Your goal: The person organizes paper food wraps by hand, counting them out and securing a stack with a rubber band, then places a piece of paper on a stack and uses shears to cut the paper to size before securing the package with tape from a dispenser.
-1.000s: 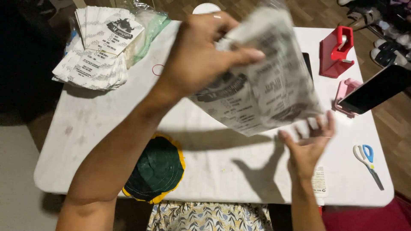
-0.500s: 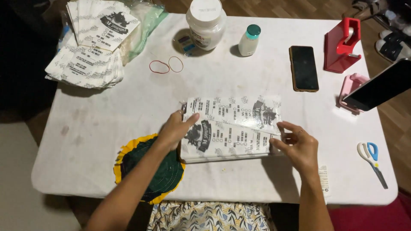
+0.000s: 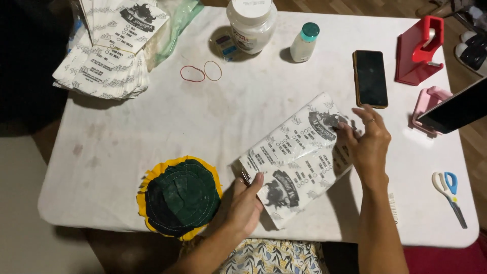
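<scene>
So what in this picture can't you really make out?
- Head view: the left hand covers the near corner of the printed paper bag, so its grip there is hidden.
- The right hand hides the bag's far edge.
- The big jar is cut off by the top edge.
- The stack of bags also runs out of the top.
- The propped phone is cut by the right edge.

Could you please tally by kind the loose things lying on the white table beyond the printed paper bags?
Rubber bands: 2
Phones: 2, one lying flat, one propped in the pink stand
Jar and bottle: 2, the large white jar and the small teal-capped bottle
Red tape dispenser: 1
Scissors: 1
Green and yellow round cloth: 1
Total: 9
</scene>
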